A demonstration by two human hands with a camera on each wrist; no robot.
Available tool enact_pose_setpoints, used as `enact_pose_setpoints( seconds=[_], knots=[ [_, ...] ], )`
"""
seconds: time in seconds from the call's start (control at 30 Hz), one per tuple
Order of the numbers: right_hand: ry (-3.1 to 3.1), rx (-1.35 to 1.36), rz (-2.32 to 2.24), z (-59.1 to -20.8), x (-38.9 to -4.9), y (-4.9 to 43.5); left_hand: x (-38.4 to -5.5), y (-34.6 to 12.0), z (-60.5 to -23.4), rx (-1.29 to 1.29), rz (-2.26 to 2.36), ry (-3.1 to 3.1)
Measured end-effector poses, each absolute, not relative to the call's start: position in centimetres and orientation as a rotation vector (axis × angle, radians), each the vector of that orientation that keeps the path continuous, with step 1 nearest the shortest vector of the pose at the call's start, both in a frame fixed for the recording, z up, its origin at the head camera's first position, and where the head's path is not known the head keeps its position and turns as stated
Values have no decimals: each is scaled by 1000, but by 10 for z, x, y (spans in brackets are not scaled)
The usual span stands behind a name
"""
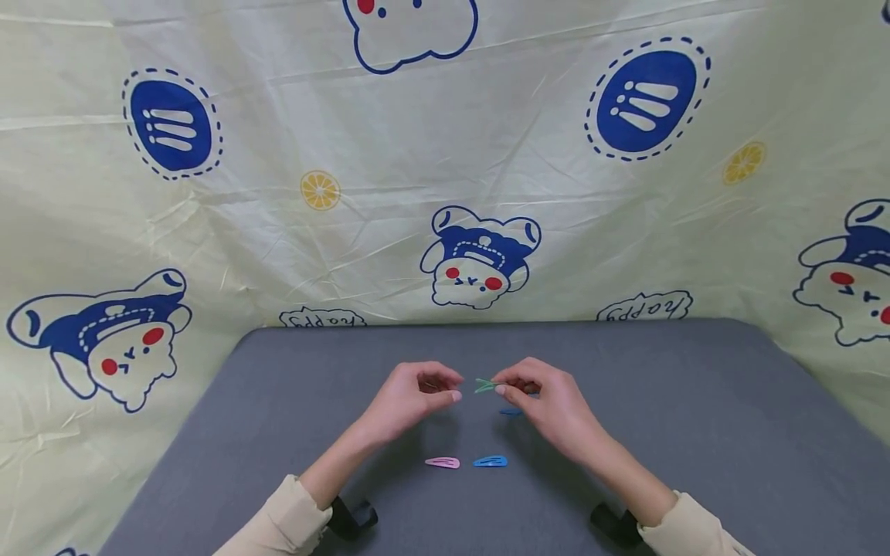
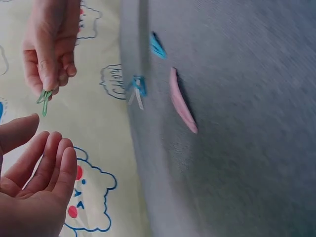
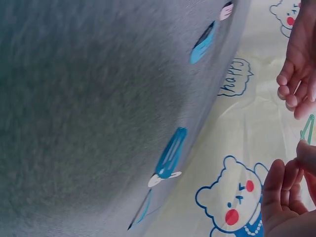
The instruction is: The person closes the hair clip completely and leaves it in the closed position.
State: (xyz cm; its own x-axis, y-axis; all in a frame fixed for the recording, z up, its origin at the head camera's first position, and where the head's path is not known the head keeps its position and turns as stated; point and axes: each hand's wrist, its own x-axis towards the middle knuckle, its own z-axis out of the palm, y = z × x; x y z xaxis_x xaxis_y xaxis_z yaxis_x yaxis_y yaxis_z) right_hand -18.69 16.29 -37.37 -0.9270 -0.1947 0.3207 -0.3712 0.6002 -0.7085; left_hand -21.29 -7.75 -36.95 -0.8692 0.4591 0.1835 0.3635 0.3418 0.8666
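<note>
My right hand [image 1: 545,394] pinches a green snap hair clip [image 1: 484,385] between thumb and index finger, above the table. The clip's arms are spread apart in a V, pointing toward my left hand [image 1: 417,394]. That hand holds nothing; in the left wrist view its fingers are relaxed, with a small gap between them and the green clip [image 2: 44,102]. Below on the table lie a pink hair clip [image 1: 442,462] and a blue hair clip [image 1: 490,462]. Another blue clip [image 3: 172,152], with whitish parts at one end, lies farther back, partly hidden by my right hand in the head view.
A grey cloth covers the table [image 1: 667,417]. Behind it and at both sides hangs a pale curtain [image 1: 389,139] printed with cartoon figures. Dark bands [image 1: 351,519] sit at both wrists, by the sleeve cuffs.
</note>
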Motion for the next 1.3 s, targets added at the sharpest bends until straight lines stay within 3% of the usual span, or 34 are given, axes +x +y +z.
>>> enact_pose_setpoints(
  seconds=[0.97,1.3],
  knots=[
    [-2460,475,1166,-347,-130,165,-158,-68,-339,759,1599,2541],
    [-2415,553,1149,-346,-115,158,-145,-60,-341,948,1601,2567]
  ],
)
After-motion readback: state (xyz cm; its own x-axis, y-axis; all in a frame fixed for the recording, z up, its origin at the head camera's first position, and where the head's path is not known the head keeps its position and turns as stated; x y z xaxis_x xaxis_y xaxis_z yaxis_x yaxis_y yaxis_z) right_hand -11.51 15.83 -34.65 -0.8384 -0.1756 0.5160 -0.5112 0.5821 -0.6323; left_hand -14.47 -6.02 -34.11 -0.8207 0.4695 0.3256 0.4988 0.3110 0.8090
